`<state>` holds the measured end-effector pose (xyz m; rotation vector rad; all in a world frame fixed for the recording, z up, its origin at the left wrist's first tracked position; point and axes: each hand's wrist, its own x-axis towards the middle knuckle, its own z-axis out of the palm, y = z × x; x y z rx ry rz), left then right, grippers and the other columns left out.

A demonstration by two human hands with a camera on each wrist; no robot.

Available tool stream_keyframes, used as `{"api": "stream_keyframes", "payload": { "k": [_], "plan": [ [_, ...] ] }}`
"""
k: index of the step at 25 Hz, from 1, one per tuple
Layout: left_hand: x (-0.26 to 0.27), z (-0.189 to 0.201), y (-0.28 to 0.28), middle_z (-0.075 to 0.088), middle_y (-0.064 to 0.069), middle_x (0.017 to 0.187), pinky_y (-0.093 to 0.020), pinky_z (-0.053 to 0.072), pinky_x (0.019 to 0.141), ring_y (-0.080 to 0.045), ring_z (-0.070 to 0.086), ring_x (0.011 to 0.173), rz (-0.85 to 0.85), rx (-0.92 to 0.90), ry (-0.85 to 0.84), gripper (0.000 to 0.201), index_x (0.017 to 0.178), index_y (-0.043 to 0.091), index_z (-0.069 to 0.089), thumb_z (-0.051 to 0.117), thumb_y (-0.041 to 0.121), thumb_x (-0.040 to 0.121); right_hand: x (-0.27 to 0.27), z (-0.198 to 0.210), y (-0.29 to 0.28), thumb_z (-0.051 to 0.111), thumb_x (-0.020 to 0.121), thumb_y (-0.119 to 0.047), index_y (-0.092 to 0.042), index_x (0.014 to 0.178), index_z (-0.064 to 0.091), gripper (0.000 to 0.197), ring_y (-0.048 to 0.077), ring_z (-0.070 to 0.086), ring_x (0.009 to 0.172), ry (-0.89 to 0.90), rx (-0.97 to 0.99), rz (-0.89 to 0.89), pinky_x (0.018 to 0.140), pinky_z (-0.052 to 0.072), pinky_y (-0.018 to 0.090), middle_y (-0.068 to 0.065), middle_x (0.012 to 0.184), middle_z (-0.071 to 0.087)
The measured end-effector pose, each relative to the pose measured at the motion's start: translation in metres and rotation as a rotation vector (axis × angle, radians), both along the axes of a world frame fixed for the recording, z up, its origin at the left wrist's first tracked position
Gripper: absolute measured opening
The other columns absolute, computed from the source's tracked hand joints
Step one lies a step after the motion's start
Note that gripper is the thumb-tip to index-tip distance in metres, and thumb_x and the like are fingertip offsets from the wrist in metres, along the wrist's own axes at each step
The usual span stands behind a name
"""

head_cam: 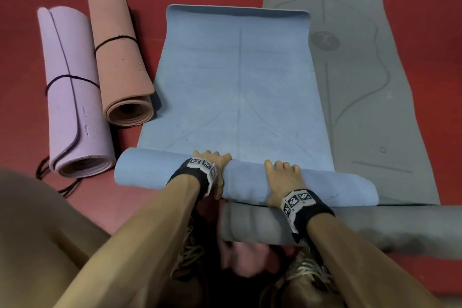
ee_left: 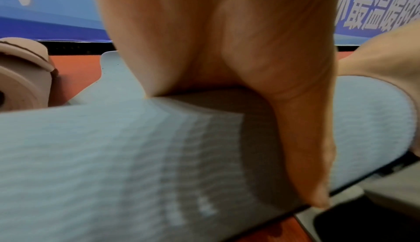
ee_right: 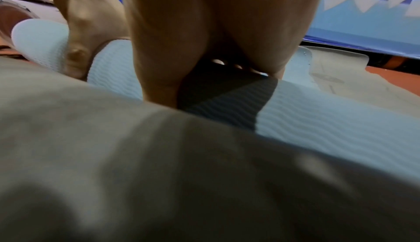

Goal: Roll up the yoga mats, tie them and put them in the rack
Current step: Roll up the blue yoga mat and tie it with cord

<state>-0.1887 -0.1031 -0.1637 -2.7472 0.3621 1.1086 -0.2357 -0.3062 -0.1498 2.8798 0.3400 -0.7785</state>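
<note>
Both hands grip the half-rolled blue mat (head_cam: pixel 240 97): left hand (head_cam: pixel 217 167), right hand (head_cam: pixel 282 180); two tied mats (head_cam: pixel 75 97) lie left

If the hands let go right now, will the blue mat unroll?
Probably a little: the blue mat has no string, unlike the tied pink mat. It looks soft, dented under the left hand, and being round, it may roll.

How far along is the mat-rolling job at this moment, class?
Done: the purple mat and pink mat lie rolled and tied. In hand: left hand and right hand press the part-rolled blue mat. Left: finishing and tying it, the grey mat, and racking; no rack is visible.
</note>
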Motion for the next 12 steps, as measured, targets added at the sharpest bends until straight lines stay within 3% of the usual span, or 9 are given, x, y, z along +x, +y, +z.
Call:
{"api": "stream_keyframes", "payload": {
  "k": [2,3,6,9,12],
  "plan": [
    [-0.014,0.009,0.006,0.051,0.0,0.116,-0.053,0.033,0.1,-0.026,0.049,0.112,-0.032,-0.09,-0.064,0.095,0.126,0.034,0.037,0.082,0.056,0.046,0.007,0.005,0.0,0.075,0.07,-0.032,-0.021,0.126,0.037,0.069,0.027,0.049,0.112,0.048,0.01,-0.001,0.097,0.033,0.041,0.005,0.117,0.051],
    [-0.022,0.008,0.006,0.048,-0.002,0.123,-0.053,0.029,0.105,-0.027,0.046,0.117,-0.032,-0.115,-0.126,0.092,0.131,0.031,0.032,0.078,0.056,0.055,0.013,0.009,0.0,0.077,0.068,-0.031,-0.021,0.126,0.039,0.07,0.027,0.051,0.112,0.078,0.008,0.002,0.094,0.034,0.041,0.005,0.117,0.053],
    [-0.041,0.005,0.007,0.041,-0.006,0.135,-0.057,0.018,0.111,-0.03,0.039,0.127,-0.042,-0.124,-0.258,0.1,0.143,0.023,0.021,0.074,0.055,0.065,0.038,0.017,-0.002,0.086,0.057,-0.028,-0.021,0.124,0.048,0.078,0.028,0.061,0.104,0.214,0.018,-0.01,0.081,0.04,0.035,0.005,0.11,0.062],
    [-0.049,0.001,0.005,0.039,-0.009,0.137,-0.058,0.017,0.11,-0.032,0.038,0.127,-0.065,-0.105,-0.301,0.103,0.146,0.02,0.016,0.073,0.057,0.07,0.054,0.024,-0.003,0.089,0.051,-0.029,-0.025,0.127,0.051,0.085,0.027,0.063,0.103,0.365,0.028,-0.031,0.08,0.054,0.033,0.005,0.116,0.064],
    [-0.047,0.001,0.005,0.044,-0.008,0.132,-0.055,0.022,0.106,-0.031,0.042,0.122,-0.064,-0.143,-0.288,0.095,0.143,0.021,0.022,0.073,0.054,0.07,0.046,0.019,-0.006,0.088,0.052,-0.029,-0.024,0.132,0.044,0.091,0.029,0.061,0.108,0.348,0.009,-0.044,0.082,0.044,0.033,0.005,0.12,0.061]
  ]
}}
